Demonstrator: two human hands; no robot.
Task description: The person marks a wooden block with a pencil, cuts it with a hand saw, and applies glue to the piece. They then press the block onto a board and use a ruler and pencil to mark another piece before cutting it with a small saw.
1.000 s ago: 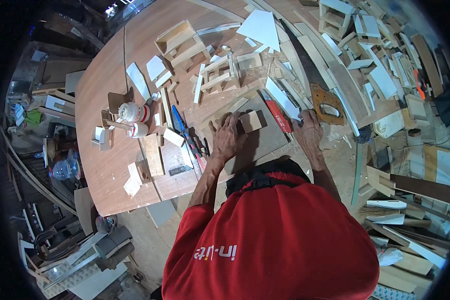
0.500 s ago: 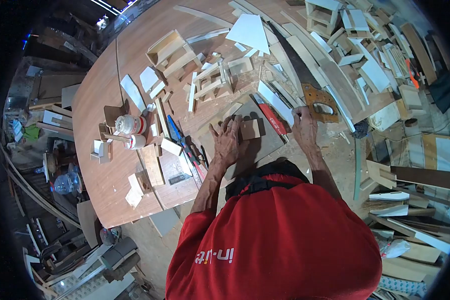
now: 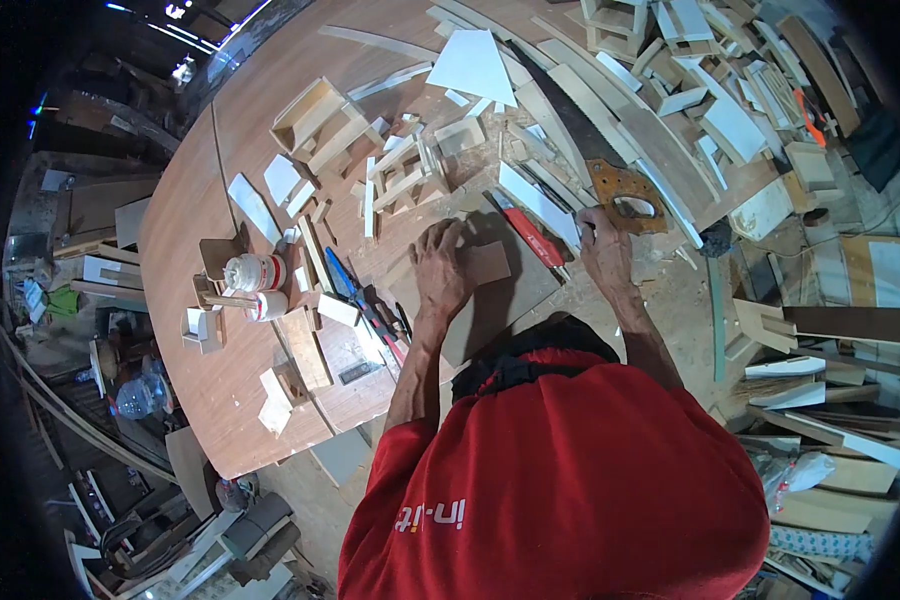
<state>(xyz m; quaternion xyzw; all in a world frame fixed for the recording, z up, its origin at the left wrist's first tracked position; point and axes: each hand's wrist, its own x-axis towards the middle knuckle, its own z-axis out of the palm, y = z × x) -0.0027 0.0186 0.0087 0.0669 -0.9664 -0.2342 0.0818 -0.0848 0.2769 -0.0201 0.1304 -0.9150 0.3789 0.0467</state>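
My left hand [image 3: 440, 272] lies palm down over a small tan wooden block [image 3: 488, 262], its fingers bent around the block's left end. Under them is a flat grey-brown board [image 3: 525, 300] at the table edge. My right hand [image 3: 607, 255] is closed, with thumb and fingertips pinched together; whatever they hold is too small or hidden. Its fingertips are beside a white-faced strip [image 3: 538, 205] and just left of a handsaw's wooden handle [image 3: 610, 182]. Between the hands, nearer the right, is a red tool or case [image 3: 532, 238].
Glue-like white jars [image 3: 255, 272] and a blue-handled tool [image 3: 342, 275] are to the left. Small wooden assemblies [image 3: 405, 180] and offcuts cover the table's far side. The saw blade [image 3: 560, 95] points away. Wood scraps [image 3: 735, 140] are piled at right.
The view has shifted slightly, moving the table items leftward. My left hand's fingers have drawn closer together on the block. My right hand stays pinched beside the white strip.
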